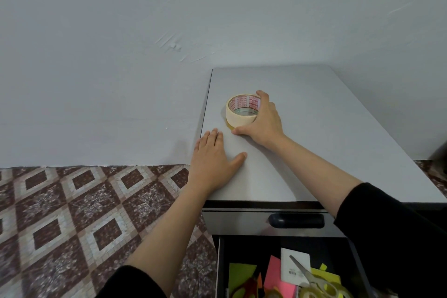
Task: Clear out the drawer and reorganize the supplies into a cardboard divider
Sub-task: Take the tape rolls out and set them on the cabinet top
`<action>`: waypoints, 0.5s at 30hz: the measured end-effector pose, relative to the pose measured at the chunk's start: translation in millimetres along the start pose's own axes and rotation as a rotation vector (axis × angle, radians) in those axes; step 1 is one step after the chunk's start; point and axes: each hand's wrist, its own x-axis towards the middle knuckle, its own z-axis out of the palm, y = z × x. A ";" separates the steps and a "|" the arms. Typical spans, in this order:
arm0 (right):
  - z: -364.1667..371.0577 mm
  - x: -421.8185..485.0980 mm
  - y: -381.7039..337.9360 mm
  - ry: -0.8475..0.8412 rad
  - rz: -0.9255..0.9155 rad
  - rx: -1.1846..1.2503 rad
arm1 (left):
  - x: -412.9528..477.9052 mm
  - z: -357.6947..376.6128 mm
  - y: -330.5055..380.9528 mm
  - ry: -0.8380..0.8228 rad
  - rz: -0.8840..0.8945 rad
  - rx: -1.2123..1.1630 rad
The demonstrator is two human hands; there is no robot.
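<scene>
One tape roll (238, 120) in right hand (264, 124), one open drawer (221, 270)

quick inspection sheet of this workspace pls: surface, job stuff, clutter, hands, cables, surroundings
surface: grey cabinet top, carrying one tape roll and both hands
job's things: tape roll lies flat on the top; open drawer below holds scissors, a white packet and coloured paper
clutter: nothing seen
hands: right hand grips the tape roll; left hand lies flat on the top, holding nothing
cables: nothing seen
surroundings: pale wall behind, patterned tile floor to the left
</scene>
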 end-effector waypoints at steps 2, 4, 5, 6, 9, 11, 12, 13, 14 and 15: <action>0.4 -0.1 -0.5 0.006 0.000 -0.001 | 0.1 0.2 -0.1 0.007 0.002 0.000; 1.1 -0.5 -0.9 0.006 -0.001 -0.010 | 0.1 0.7 -0.5 0.015 0.002 -0.003; 1.6 -0.8 -1.2 0.003 0.000 -0.016 | 0.1 0.7 -0.4 0.014 0.002 -0.004; 2.0 -0.8 -1.3 0.001 0.002 -0.020 | 0.0 0.7 -0.3 0.012 0.002 -0.005; 2.9 0.1 -1.6 0.002 0.000 -0.019 | -0.3 0.3 0.0 0.012 0.005 -0.005; 3.0 1.2 -2.4 0.001 0.004 -0.013 | -0.2 0.5 -0.3 0.017 0.008 -0.005; 3.2 1.6 -2.7 -0.001 0.005 -0.011 | -0.2 0.9 -0.6 0.019 0.008 -0.006; 3.2 1.7 -3.0 -0.001 0.006 -0.010 | -0.2 1.2 -0.8 0.021 0.007 -0.007; 3.2 1.6 -3.3 -0.001 0.006 -0.008 | -0.2 1.3 -0.9 0.020 0.007 -0.009; 3.1 1.5 -3.3 0.000 0.007 -0.006 | -0.1 1.2 -0.9 0.018 0.006 -0.011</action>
